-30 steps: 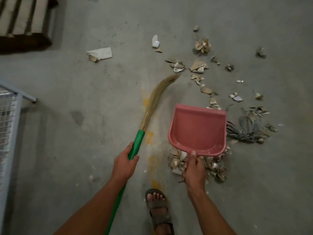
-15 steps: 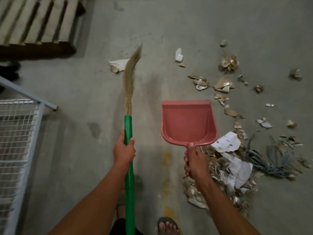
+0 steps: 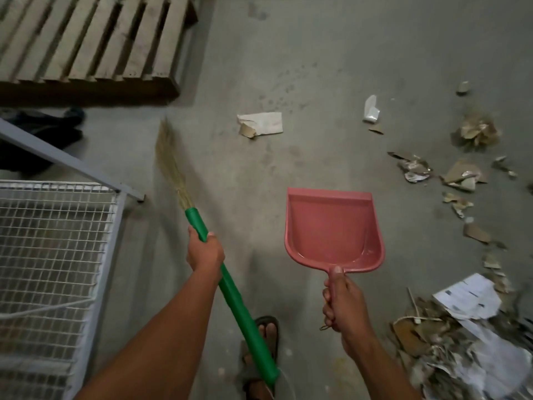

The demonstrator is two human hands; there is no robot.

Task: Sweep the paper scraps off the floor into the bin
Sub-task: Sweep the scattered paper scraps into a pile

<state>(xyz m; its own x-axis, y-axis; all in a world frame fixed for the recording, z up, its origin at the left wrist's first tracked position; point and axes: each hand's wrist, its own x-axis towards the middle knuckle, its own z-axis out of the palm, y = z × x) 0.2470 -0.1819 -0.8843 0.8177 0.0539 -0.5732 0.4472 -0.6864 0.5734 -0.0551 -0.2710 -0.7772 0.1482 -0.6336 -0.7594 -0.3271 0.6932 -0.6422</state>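
- The left hand [image 3: 205, 251] is wrapped tight round the green handle of the broom [image 3: 225, 280]. The right hand [image 3: 344, 306] is wrapped tight round the handle of the pink dustpan [image 3: 331, 229].
- A second ago the broom's straw tip was by the scraps in the middle of the frame. Now it points to the upper left, near the wooden pallet [image 3: 86, 44], well away from them.
- The view has swung left too, so the big pile of paper scraps [image 3: 461, 336] now sits at the lower right edge, and a loose trail of scraps runs up the right side.
- I think this means the sweeping has stopped for a bit, maybe to reach the lone white paper [image 3: 262, 124] in the upper middle.
- The dustpan is held up off the floor [image 3: 317, 67] and has nothing in it.
- The wire cage [image 3: 54, 255] at the left shows only mesh; I cannot tell what is inside.
- No bin is in view, so most of the job is still to do.
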